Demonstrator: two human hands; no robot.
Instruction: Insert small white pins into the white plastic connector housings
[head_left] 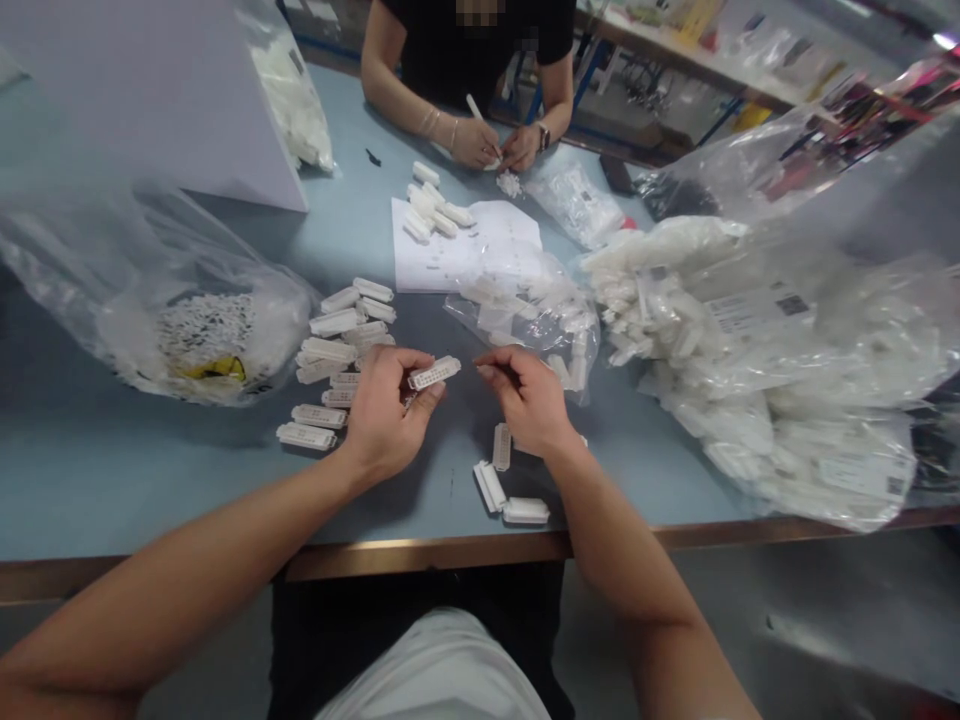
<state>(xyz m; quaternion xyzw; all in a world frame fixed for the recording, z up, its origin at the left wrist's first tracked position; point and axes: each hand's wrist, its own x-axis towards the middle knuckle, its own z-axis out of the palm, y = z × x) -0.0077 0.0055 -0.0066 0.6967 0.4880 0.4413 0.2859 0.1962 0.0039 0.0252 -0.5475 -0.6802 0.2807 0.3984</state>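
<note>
Pinching a white plastic connector housing [433, 372] in my left hand [386, 415] — the grip clenched on it, held above the blue counter [150, 480], just beside a loose pile of matching housings [319, 416]. My right hand [529, 400] hovers curled close by — I cannot tell if it holds anything.
</note>
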